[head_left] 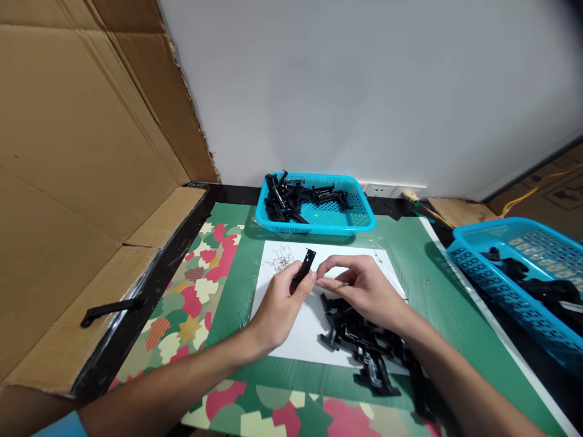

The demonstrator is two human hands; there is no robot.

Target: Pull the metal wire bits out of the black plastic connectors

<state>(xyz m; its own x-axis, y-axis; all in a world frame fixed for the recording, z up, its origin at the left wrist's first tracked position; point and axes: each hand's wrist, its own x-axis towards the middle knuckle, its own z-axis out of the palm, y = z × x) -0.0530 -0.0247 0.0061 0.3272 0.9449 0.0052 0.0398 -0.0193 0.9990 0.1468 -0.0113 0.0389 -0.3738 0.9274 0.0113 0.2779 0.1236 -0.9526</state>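
Note:
My left hand [285, 297] grips a narrow black plastic part [304, 270], held tilted with its upper end above the fingers. Close to its right side, my right hand [364, 285] is closed in a pinch, thumb and forefinger pressed together. What those fingertips hold is too small to make out. Beneath both hands lies a white sheet [291, 346]. A scatter of tiny metal pieces [281, 260] is on the sheet's upper left. Several similar black parts [355, 334] are piled below my right hand, partly hidden by the hand and forearm.
At the back, a blue basket [319, 229] holds more black parts. Another blue basket [514, 303] with black parts stands at the right. One black part [109, 309] rests on cardboard at the left. A wall socket [379, 190] and cables are behind the table.

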